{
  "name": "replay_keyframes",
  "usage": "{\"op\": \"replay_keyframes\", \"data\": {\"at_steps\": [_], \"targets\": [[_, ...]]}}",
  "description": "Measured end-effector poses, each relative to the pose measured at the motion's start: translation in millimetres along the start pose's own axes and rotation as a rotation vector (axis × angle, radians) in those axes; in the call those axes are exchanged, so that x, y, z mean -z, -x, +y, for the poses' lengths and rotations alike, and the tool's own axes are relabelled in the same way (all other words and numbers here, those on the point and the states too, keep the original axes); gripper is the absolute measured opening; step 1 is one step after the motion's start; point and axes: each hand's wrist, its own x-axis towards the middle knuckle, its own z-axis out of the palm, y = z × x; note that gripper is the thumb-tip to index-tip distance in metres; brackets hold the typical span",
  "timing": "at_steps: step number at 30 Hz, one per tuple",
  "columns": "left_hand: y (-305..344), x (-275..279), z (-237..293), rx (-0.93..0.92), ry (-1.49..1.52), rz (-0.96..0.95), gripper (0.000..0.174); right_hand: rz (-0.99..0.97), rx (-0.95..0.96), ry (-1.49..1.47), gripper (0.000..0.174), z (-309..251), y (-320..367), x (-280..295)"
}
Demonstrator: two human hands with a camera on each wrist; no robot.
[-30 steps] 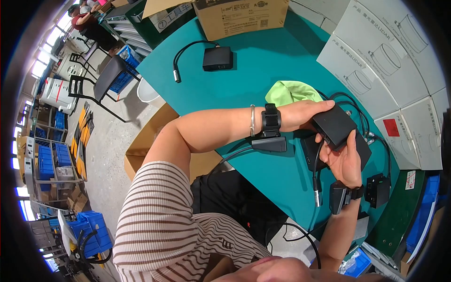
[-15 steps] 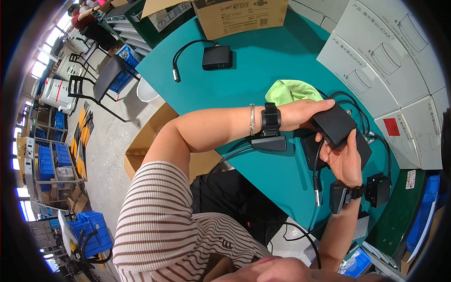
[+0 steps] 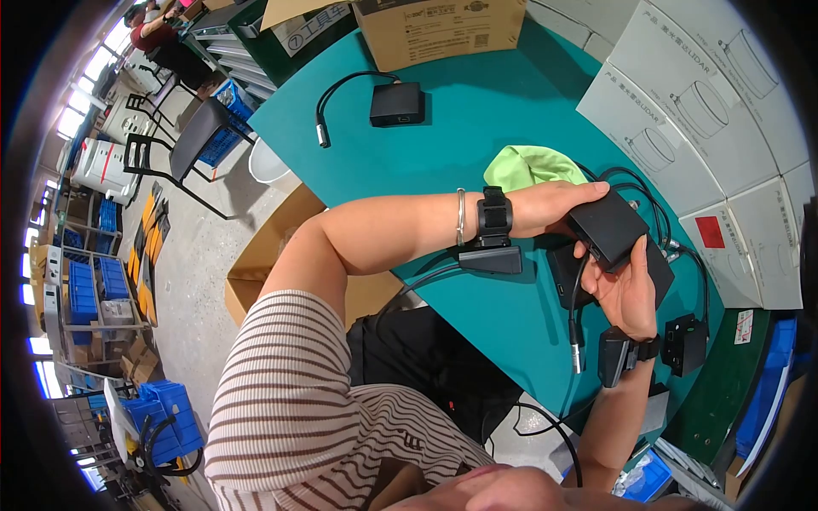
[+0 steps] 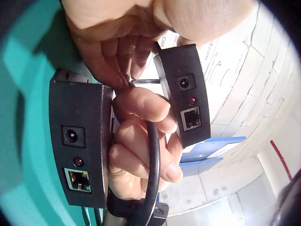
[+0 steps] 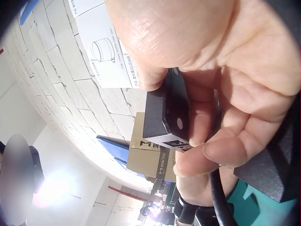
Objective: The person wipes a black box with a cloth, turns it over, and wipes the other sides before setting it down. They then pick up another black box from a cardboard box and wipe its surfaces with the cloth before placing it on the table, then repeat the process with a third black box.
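Observation:
Both hands hold a black box (image 3: 608,226) over another black box (image 3: 661,274) on the green table. My left hand (image 3: 550,207) has its thumb along the top face; its other fingers are behind the box. From below, my right hand (image 3: 625,298) grips the near edge, thumb on the side. A black cable (image 3: 573,311) with a metal connector hangs beside its fingers. In the left wrist view, the held box (image 4: 186,94) shows a round socket, a red light and a network port, as does the lower box (image 4: 77,141). The right wrist view shows the held box's corner (image 5: 162,110).
A third black box (image 3: 396,104) with a cable lies at the table's back left. A green cloth (image 3: 530,167) and coiled cables (image 3: 635,183) are beyond the hands. White LIDAR cartons (image 3: 682,111) line the right; a small black device (image 3: 684,345) stands near my right wrist.

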Motion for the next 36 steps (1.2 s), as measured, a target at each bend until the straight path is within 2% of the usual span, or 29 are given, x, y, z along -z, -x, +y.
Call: {"op": "replay_keyframes", "data": {"at_steps": [8,13,19,26,36], "targets": [[-1.6,2.2,-1.2,0.011,-0.003,-0.034,0.053,0.012,-0.003,-0.012,0.060,-0.9,-0.1,-1.4],[-2.6,0.0,-2.9,0.010,0.035,0.058,0.054,-0.007,0.000,-0.006,0.059,-0.6,-0.6,0.9],[-1.8,2.9,-2.3,0.013,0.018,-0.004,0.054,0.006,0.003,-0.001,0.058,-0.3,-0.3,1.0],[-1.6,1.0,-1.5,0.025,0.009,0.046,0.053,0.017,-0.004,-0.013,0.058,-0.4,-0.6,0.3],[-2.0,3.6,-1.9,0.015,0.002,-0.012,0.053,0.019,-0.001,-0.003,0.058,-1.7,-0.4,-1.7]]}}
